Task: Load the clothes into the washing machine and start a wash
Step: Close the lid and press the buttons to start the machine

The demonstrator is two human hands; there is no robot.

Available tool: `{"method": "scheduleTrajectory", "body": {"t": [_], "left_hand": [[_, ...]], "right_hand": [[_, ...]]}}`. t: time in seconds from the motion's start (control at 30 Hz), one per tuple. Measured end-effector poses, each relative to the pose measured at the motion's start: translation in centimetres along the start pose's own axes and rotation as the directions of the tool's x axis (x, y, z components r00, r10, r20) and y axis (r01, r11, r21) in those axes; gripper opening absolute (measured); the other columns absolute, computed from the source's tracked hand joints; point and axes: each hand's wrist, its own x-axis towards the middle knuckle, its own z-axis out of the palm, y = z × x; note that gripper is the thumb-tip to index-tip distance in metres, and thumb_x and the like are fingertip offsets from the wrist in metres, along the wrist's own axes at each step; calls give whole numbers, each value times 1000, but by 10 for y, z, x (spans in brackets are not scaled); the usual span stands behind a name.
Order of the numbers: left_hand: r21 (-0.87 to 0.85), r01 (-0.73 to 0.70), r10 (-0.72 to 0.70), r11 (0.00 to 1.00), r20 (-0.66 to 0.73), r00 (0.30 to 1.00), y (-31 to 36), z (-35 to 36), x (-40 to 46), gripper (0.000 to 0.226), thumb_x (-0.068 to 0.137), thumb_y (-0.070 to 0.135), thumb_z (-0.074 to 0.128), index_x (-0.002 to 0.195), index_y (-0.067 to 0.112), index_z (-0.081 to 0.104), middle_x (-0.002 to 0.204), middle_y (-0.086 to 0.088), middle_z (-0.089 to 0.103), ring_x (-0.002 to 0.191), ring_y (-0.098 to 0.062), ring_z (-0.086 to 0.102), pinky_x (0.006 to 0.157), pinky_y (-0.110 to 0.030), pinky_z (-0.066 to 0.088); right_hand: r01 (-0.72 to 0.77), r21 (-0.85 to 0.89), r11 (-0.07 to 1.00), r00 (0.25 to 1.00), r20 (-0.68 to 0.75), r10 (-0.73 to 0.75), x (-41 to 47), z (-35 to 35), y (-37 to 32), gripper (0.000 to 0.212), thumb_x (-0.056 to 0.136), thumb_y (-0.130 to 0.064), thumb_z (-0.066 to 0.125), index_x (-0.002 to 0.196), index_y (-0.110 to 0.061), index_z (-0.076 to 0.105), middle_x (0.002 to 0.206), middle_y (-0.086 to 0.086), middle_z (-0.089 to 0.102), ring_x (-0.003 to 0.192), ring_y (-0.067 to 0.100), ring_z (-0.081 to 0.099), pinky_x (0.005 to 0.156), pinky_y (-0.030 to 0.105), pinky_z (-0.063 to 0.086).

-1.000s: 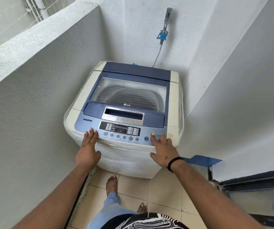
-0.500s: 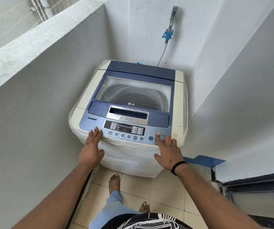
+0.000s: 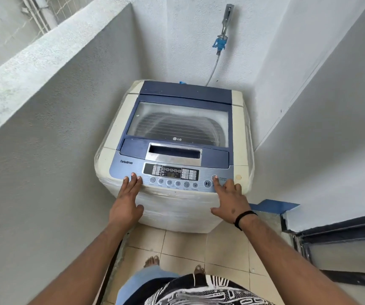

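the cream and blue top-loading washing machine [image 3: 175,150] stands in the corner of a narrow grey-walled nook, its clear-windowed lid [image 3: 178,124] down flat. through the window only the ribbed drum shows; whether clothes lie inside i cannot tell, and none are in view anywhere around it.

the person stands square to the front. the left hand [image 3: 127,201] lies flat with straight fingers on the left end of the blue control panel [image 3: 172,176], grasping nothing. the right hand [image 3: 228,200], a black band at its wrist, is spread loose too, its index fingertip [image 3: 215,178] touching the round power button at the panel's right end, just beside the play-pause button [image 3: 207,184].

so this looks like the starting step, loading apparently behind them. the small display [image 3: 170,173] looks lit, though too small to read. next, i'd judge, that same finger needs only slide a little left onto play-pause, or first to the row of round programme buttons [image 3: 173,183] to pick a cycle. a light press, nothing more.
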Motion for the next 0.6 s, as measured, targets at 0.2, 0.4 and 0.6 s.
{"method": "scheduleTrajectory", "body": {"t": [0.2, 0.4, 0.6], "left_hand": [[91, -85, 77, 992, 89, 993, -9, -8, -1, 101, 80, 8, 61, 160, 34, 4, 164, 22, -15, 152, -5, -17, 105, -27, 39], [258, -141, 112, 956, 125, 986, -23, -8, 1, 106, 79, 20, 60, 159, 35, -7, 162, 19, -25, 150, -8, -25, 121, -54, 5], [310, -240, 206, 920, 141, 968, -34, -11, 5, 102, 80, 21, 58, 160, 32, -4, 164, 16, -21, 151, -11, -21, 120, -47, -9]], "right_hand": [[63, -23, 998, 997, -50, -64, -5, 7, -61, 87, 89, -50, 56, 156, -18, 9, 143, 15, 39, 125, 34, 42, 96, 43, 48], [162, 42, 986, 987, -2, -162, -7, 30, -127, 91, 91, -50, 50, 158, -21, -5, 132, 11, 52, 119, 32, 49, 93, 42, 49], [137, 8, 991, 990, 12, -137, 1, 41, -154, 94, 91, -49, 52, 158, -22, -8, 139, 12, 49, 124, 33, 48, 95, 44, 50]]}}
